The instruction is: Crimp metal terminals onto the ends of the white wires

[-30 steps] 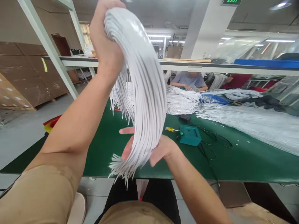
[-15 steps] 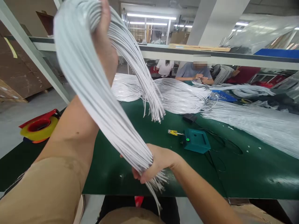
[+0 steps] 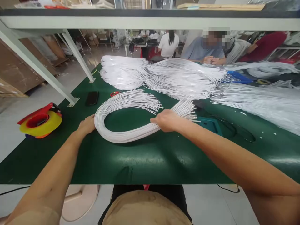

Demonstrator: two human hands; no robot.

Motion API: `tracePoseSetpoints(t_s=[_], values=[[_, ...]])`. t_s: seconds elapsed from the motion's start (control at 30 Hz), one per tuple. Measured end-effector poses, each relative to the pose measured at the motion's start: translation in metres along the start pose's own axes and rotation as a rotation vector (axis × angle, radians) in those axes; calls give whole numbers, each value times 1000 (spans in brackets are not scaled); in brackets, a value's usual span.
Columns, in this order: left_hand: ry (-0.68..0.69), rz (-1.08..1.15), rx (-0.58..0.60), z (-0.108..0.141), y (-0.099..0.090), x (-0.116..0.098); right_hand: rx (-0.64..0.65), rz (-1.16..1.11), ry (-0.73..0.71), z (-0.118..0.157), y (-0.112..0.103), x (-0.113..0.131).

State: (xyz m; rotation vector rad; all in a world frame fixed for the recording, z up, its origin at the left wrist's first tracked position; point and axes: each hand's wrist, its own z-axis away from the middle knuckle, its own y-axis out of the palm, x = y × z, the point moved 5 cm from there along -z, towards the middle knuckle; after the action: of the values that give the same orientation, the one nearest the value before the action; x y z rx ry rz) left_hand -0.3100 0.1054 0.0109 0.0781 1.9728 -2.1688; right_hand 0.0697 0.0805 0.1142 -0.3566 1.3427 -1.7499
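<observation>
A thick bundle of white cables (image 3: 124, 137) curves in a U just over or on the green table, its bend to the left and its loose ends to the right. At the outside of that bend, my left hand (image 3: 87, 125) grips the cables, its fingers partly hidden behind them. My right hand (image 3: 167, 120) is closed around the near leg of the bundle, a little short of its cut ends. Partly covered by those ends and my right forearm is a teal box-like device (image 3: 212, 124).
More white cable bundles (image 3: 182, 76) lie along the back and right of the green table (image 3: 145, 165). A tape dispenser (image 3: 39, 120) stands at left, near a dark flat object (image 3: 92, 98) and red-handled scissors (image 3: 114, 93). A shelf beam (image 3: 150, 22) crosses above. A co-worker (image 3: 203, 50) sits opposite.
Both hands have brought the raised cable bundle down to the table. It now lies sideways as a U, with my right hand moved up and away from the table's front edge.
</observation>
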Motion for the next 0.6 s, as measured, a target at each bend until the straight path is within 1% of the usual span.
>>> tracePoseSetpoints(t_s=[0.07, 0.1, 0.13, 0.17, 0.2, 0.23, 0.27, 0.3, 0.33, 0.4, 0.47, 0.5, 0.53, 0.6], values=[[-87, 16, -30, -7, -17, 5, -39, 49, -15, -7, -5, -5], [-101, 22, -86, -9, -27, 2, -66, 77, -26, -10, -8, -7], [-71, 36, -150, -8, -36, -6, -92, 102, -38, -11, -11, -8], [33, 115, -239, -3, -43, -21, -117, 121, -49, -12, -14, -10], [144, 219, -210, 4, -43, -39, -136, 132, -59, -13, -16, -11], [240, 317, -96, 14, -37, -58, -151, 137, -67, -13, -17, -13], [316, 365, 80, 26, -27, -77, -164, 140, -74, -14, -17, -16], [371, 353, 241, 41, -17, -95, -178, 139, -81, -16, -16, -18], [393, 292, 308, 56, -10, -108, -197, 129, -86, -19, -13, -21], [353, 142, 263, 78, -7, -122, -251, 74, -70, -26, -4, -26], [320, 76, 232, 95, -7, -125, -290, -17, -3, -35, 11, -28], [299, 67, 252, 101, -6, -124, -275, -65, 51, -40, 21, -27], [294, 69, 306, 106, -4, -122, -218, -102, 107, -44, 34, -25], [318, 92, 439, 113, 3, -118, -75, -178, 170, -49, 57, -12]])
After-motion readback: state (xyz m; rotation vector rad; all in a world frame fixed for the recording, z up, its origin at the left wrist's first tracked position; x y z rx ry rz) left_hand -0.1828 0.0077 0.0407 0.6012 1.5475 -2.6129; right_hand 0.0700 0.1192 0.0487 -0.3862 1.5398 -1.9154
